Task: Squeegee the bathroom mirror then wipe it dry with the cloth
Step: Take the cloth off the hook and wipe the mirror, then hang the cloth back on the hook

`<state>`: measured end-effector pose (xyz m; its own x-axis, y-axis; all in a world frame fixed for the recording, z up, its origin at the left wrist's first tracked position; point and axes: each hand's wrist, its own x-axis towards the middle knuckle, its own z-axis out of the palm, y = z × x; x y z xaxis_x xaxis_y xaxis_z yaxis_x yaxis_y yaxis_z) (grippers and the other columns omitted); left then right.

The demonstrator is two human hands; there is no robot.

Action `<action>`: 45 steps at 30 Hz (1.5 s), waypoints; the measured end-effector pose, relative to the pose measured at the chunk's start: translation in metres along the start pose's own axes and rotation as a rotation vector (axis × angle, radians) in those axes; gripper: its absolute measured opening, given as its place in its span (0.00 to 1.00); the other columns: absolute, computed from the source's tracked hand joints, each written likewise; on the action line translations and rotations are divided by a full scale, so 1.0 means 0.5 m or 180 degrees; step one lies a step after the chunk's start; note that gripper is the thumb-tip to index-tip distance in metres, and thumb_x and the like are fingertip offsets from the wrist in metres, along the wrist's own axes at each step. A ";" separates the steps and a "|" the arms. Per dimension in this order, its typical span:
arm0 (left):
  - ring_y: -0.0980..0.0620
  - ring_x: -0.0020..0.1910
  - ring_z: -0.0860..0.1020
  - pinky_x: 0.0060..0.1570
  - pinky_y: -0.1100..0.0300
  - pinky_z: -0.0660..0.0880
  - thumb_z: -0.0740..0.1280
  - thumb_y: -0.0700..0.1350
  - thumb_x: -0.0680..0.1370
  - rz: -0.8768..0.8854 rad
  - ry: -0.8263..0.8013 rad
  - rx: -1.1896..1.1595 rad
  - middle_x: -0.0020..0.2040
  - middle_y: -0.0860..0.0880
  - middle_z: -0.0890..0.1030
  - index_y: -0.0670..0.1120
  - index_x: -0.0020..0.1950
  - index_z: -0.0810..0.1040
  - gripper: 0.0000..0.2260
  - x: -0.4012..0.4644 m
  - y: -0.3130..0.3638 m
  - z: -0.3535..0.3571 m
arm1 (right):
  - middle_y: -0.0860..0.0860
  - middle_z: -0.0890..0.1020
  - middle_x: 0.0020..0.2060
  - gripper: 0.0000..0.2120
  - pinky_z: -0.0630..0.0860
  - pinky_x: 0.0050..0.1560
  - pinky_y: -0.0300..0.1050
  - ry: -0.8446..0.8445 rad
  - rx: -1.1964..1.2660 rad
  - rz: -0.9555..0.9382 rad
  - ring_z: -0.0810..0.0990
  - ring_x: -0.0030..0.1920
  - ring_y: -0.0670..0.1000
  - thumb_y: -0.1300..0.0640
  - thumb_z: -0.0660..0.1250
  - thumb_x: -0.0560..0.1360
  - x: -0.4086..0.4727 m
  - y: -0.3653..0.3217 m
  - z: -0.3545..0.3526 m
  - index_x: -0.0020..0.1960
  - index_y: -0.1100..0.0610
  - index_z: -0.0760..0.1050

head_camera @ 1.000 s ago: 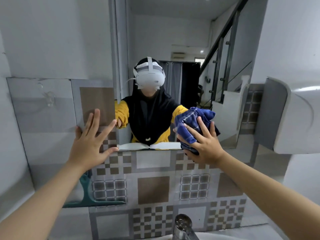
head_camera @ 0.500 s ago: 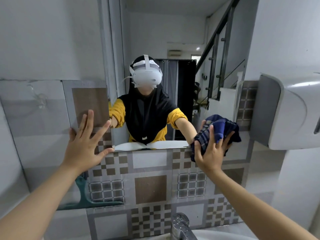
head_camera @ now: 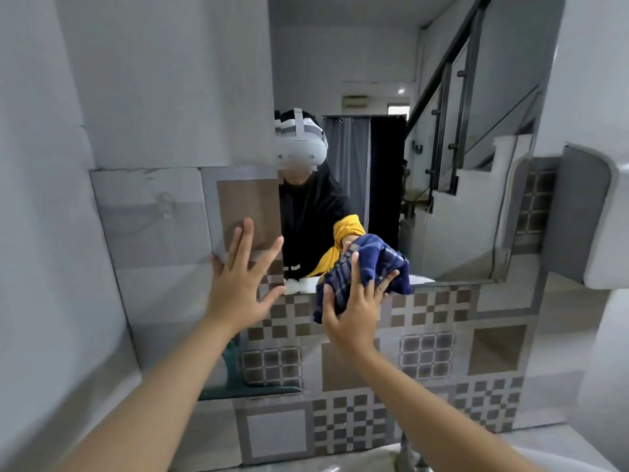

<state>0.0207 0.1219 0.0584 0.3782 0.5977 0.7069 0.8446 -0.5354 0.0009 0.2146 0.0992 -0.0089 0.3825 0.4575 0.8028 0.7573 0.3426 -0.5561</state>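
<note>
Presently, item by item, as seen from beside the basin.

Mirror [head_camera: 391,80]: fixed to the wall from about twelve to two o'clock of the view, its lower edge meeting the patterned tile [head_camera: 425,356]. Whether it is wet or streaked cannot be told.

Cloth [head_camera: 371,267]: blue checked, bunched, at the mirror's bottom edge near centre, half over glass and half over tile.

Right hand [head_camera: 354,311]: arm reaching up from five o'clock, wrist roughly straight, palm towards the wall. Fingers spread and curled into the cloth, thumb round its lower left fold; a firm clutch that presses the wad against the surface.

Left hand [head_camera: 238,284]: arm rising from seven o'clock, palm towards the tile just left of the mirror's lower corner. Fingers straight and fanned apart, holding nothing; it looks like a brace, though actual contact cannot be confirmed.

Squeegee [head_camera: 245,386]: dark green, lying low at seven o'clock against the tile, partly behind the left forearm, well apart from either hand.

Step in hand, by judgement: the drying wipe. To do it well, flatten the wad so more fabric meets the glass, work in overlapping passes from the top downward, finish along the bottom edge where drips gather, and turn to a dry face as it dampens. Keep the bracing palm off the glass to avoid prints.
</note>
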 end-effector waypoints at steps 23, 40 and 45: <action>0.42 0.51 0.79 0.51 0.48 0.77 0.61 0.41 0.79 -0.1201 -0.0080 -0.3977 0.48 0.43 0.81 0.48 0.45 0.77 0.07 -0.131 -0.022 -0.185 | 0.58 0.73 0.43 0.13 0.74 0.37 0.35 -0.2523 0.2726 0.0630 0.77 0.39 0.47 0.67 0.55 0.66 0.000 -0.336 -0.064 0.47 0.58 0.59; 0.53 0.38 0.79 0.41 0.60 0.76 0.68 0.41 0.75 -0.1497 0.0789 -0.3726 0.41 0.46 0.83 0.50 0.47 0.83 0.06 -0.100 -0.035 -0.261 | 0.55 0.84 0.44 0.17 0.83 0.47 0.53 -0.1951 0.1219 -0.0269 0.84 0.43 0.55 0.69 0.62 0.77 0.062 -0.381 -0.074 0.41 0.49 0.80; 0.51 0.41 0.80 0.42 0.67 0.77 0.69 0.36 0.73 -0.1088 0.0794 -0.2577 0.46 0.49 0.83 0.51 0.50 0.81 0.11 -0.069 -0.063 -0.296 | 0.50 0.81 0.46 0.08 0.70 0.40 0.26 -0.1540 0.0643 -0.0833 0.78 0.42 0.44 0.65 0.65 0.76 0.099 -0.421 -0.045 0.52 0.57 0.81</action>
<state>-0.0753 0.0300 0.1383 -0.0159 0.7048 0.7092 0.3361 -0.6642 0.6677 0.0861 0.0315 0.1529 -0.1246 0.6429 0.7557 0.6598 0.6226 -0.4208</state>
